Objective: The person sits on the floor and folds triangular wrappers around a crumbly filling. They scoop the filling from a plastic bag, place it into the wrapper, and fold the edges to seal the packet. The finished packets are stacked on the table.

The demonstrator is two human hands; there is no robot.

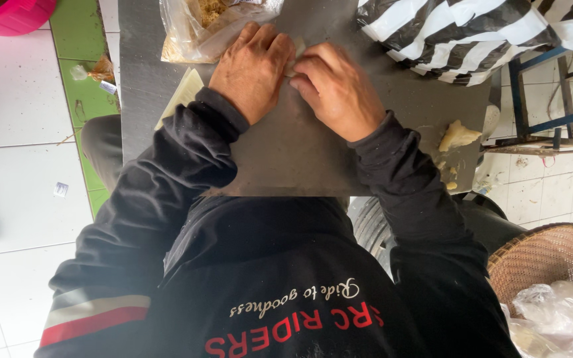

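We see both hands working close together at the far middle of the dark grey flat tabletop (286, 159). The left hand (252, 69) lies knuckles up, fingers curled down onto a small pale, thin piece of wrapper or dough (295, 56), and the right hand (338, 89) pinches the same piece from the other side; both are closed narrowly on it, touching each other at the fingertips. The piece itself is mostly hidden between them, so we cannot tell its exact shape.

We judge that the thin piece could tear or slip, since it is gripped only at the fingertips and pulled from two sides. The left wrist sits just beside the clear plastic bag of yellowish crumbly filling (203, 26), and a sideways move could drag or spill it.

Around this, a pale yellow flat sheet (182, 96) lies at the tabletop's left edge, partly under the left sleeve. A lump of pale dough with crumbs (457, 136) rests near the right edge. A black-and-white striped plastic bag (472, 33) crowds the far right corner, a woven brown basket holding clear plastic (552, 255) stands on the floor at right, and a pink plastic basin (11, 14) sits far left.
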